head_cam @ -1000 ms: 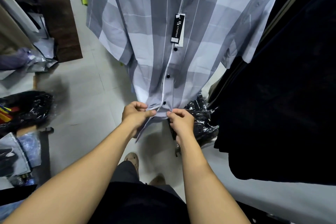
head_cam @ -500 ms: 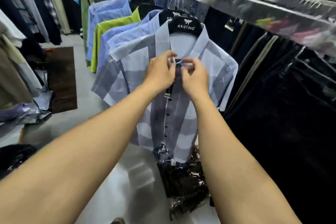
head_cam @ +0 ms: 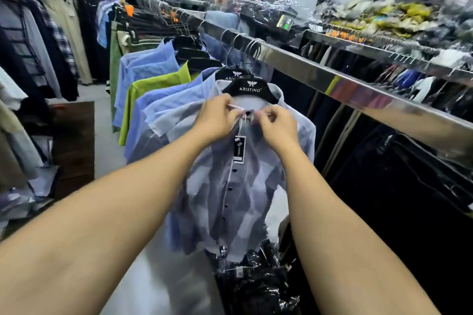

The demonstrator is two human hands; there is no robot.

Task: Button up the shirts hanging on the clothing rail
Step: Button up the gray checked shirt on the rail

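A grey and pale blue checked shirt [head_cam: 245, 192] hangs on a black hanger [head_cam: 249, 87] from the shiny metal clothing rail [head_cam: 314, 71]. Dark buttons run closed down its front, and a black tag [head_cam: 239, 148] dangles below the collar. My left hand [head_cam: 217, 117] pinches the left side of the collar opening. My right hand [head_cam: 277, 125] pinches the right side, close to the left. The top button itself is hidden by my fingers. More blue and green shirts [head_cam: 153, 89] hang behind it on the same rail.
Dark garments [head_cam: 384, 174] hang tight on the right of the rail. Black plastic-wrapped clothes [head_cam: 253, 279] lie on the floor under the shirt. Another rack of clothes [head_cam: 38, 54] lines the left side, with a brown mat [head_cam: 74, 140] on the floor aisle.
Both hands rose from the shirt's bottom hem to its collar, and my view lifted with them. In the last half second the hands stayed at the collar.
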